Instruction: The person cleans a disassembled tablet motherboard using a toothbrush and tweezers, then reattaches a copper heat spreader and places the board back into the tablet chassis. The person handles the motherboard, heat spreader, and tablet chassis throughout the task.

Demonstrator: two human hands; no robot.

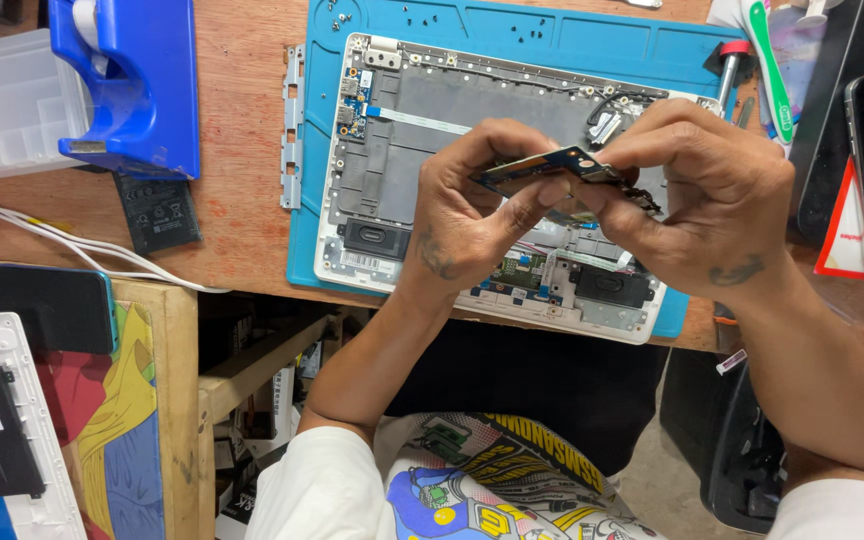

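Head cam: left hand and right hand both pinching small blue circuit board above opened laptop shell. Looks like inspection step; next needs careful, level handling.

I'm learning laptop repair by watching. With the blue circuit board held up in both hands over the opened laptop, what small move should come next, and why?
Probably lower the blue circuit board toward the open laptop chassis on the blue mat. Both the left hand and the right hand pinch it in the air above the chassis, so it rests on nothing. This is only a judgement.
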